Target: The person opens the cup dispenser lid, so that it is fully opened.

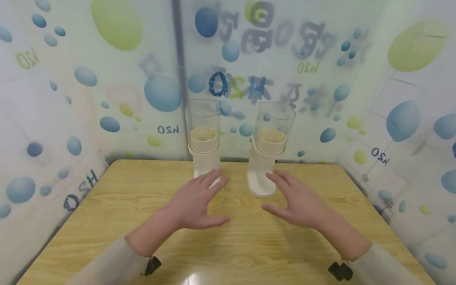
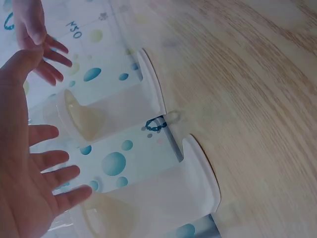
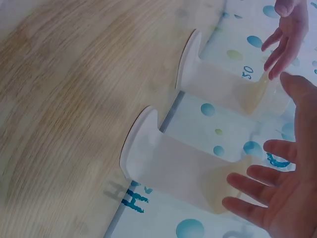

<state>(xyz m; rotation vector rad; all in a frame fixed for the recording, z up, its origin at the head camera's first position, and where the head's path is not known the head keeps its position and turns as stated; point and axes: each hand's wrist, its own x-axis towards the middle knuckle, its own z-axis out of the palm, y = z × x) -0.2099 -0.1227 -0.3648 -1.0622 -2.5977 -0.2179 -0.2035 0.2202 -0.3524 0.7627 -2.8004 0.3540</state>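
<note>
Two matching white stands with clear tops stand side by side near the table's back edge. The left stand (image 1: 206,160) and the right stand (image 1: 257,170) each have a flat rounded foot and a cream ring. Above each ring rises a clear open-topped container, the left container (image 1: 203,109) and the right container (image 1: 277,113). My left hand (image 1: 194,202), fingers spread, hovers in front of the left stand and hides its foot. Before the right stand my right hand (image 1: 301,200) is likewise spread, holding nothing. Both wrist views show the stands (image 2: 163,198) (image 3: 168,166) beyond the fingers.
The wood-grain table (image 1: 235,253) extends around the stands and toward me. A pale curtain (image 1: 128,79) with blue and green spots and lettering encloses the back and both sides, close behind the stands. Small dark clips (image 1: 153,266) sit at both sleeve cuffs.
</note>
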